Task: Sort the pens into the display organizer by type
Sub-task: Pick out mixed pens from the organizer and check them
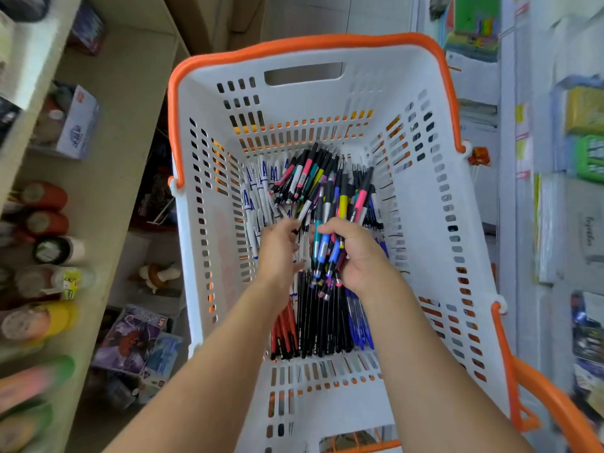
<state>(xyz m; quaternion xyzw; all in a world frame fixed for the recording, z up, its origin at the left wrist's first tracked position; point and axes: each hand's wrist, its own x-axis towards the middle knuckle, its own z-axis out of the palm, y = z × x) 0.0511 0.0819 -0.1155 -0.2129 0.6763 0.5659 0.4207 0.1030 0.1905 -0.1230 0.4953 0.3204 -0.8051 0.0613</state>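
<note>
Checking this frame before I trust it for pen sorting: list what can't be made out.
- Head view: the display organizer is not in frame.
- Print on the white pens: too small to read.
- Left hand: fingertips hidden among pens.
- Pens beneath the right hand bundle: covered.
- Left shelf items: blurred.

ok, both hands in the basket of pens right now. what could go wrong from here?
1. The right hand grips a thick bundle of colour-grip pens; some could slip out and remix.
2. The left hand reaches across the white pens, so it may scatter that group.
3. The basket walls are slotted; a loose pen might poke through.
</note>
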